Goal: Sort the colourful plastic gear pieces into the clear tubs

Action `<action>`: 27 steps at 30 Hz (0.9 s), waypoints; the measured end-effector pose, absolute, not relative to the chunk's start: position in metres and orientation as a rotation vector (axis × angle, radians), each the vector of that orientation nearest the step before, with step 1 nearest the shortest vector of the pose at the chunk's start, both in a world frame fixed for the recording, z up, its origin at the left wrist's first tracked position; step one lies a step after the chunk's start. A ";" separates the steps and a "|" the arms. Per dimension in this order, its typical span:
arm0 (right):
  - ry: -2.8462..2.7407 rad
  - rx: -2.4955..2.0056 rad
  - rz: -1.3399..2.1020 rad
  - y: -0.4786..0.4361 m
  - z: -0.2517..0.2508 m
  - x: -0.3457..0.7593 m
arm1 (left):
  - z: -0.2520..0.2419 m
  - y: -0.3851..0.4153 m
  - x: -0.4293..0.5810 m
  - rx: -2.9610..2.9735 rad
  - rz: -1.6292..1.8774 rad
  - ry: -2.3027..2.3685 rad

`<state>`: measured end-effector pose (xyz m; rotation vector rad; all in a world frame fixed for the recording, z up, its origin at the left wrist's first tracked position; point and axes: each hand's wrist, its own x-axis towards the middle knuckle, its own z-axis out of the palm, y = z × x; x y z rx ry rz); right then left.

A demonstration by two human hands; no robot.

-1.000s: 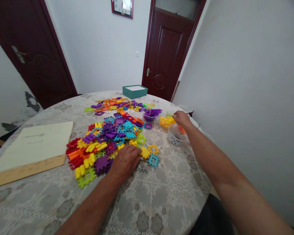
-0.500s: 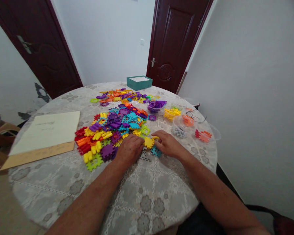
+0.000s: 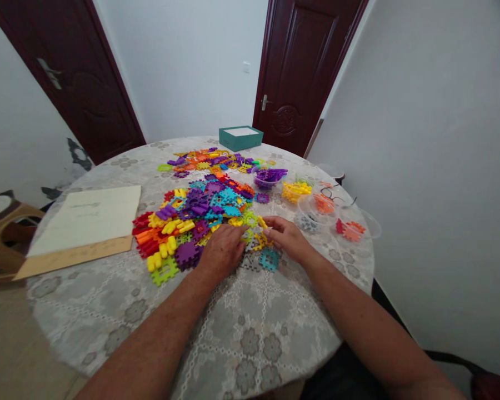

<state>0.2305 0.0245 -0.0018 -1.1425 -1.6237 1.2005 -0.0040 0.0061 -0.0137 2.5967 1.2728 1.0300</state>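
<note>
My right hand [image 3: 286, 238] is closed in a pinch on a small yellow toothed building piece [image 3: 261, 223], seen almost edge-on. My left hand [image 3: 223, 245] rests at the near right edge of a heap of plastic building pieces [image 3: 200, 203], fingers bent and together; what they hold, if anything, is hidden. Between the hands lie a yellow-orange openwork piece [image 3: 258, 242] and some lime-green ones. Just below them sit a grey toothed piece [image 3: 250, 261] and a blue square piece [image 3: 269, 259], flat on the patterned tablecloth.
Clear tubs hold purple pieces [image 3: 270, 176], yellow pieces [image 3: 296, 191] and grey pieces [image 3: 307, 222]. Eyeglasses [image 3: 333, 195] lie at the right. A green box [image 3: 240, 139] stands at the back, before it a second heap [image 3: 212, 161]. Paper [image 3: 87, 219] lies left.
The yellow gear-shaped piece no longer shows face-on between my hands; a yellow piece is now edge-on in my right fingers. My right hand has shifted slightly right, uncovering the blue square piece.
</note>
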 end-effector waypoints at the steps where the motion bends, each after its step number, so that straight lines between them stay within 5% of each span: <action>1: -1.522 -1.102 1.305 0.026 -0.001 0.232 | -0.011 0.005 -0.003 2.571 1.088 1.275; 12: -1.612 -1.016 1.579 0.012 0.003 0.213 | 0.010 -0.001 -0.002 1.972 1.140 1.279; 20: -2.367 -1.112 0.371 0.007 0.010 0.223 | 0.024 0.002 -0.005 1.169 1.352 1.277; 27: -2.506 -1.254 0.222 0.005 0.004 0.215 | 0.022 0.006 0.001 0.868 1.354 1.091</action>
